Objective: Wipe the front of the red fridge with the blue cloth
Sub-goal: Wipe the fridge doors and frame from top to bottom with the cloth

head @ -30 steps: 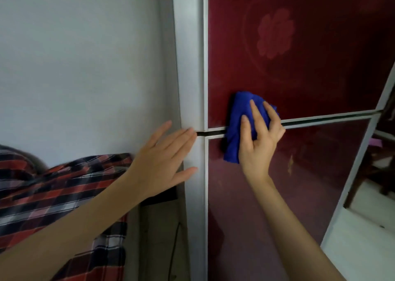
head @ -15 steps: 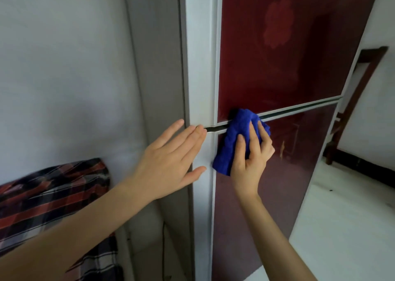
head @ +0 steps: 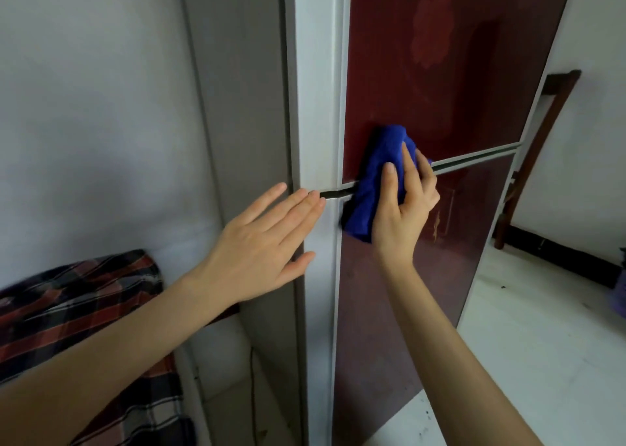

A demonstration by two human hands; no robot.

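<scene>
The red fridge [head: 440, 83] fills the upper middle, with two glossy dark red doors, a faint flower print and a white frame. A bunched blue cloth [head: 376, 177] lies over the gap between the doors, near the left edge of the red panel. My right hand [head: 404, 208] presses it against the door with fingers spread over it. My left hand [head: 267, 245] rests flat on the fridge's white left corner, fingers straight, fingertips by the door gap.
A white wall [head: 95, 113] stands left of the fridge. A red and dark plaid fabric [head: 74, 303] lies at lower left. A dark wooden frame [head: 542, 147] leans on the wall at the right, over pale floor tiles [head: 542, 337]. A thin cable hangs beside the fridge.
The cloth and my right hand slid left and down, then up again onto the door gap. The view pulled back and shows the floor. My left hand stays on the corner.
</scene>
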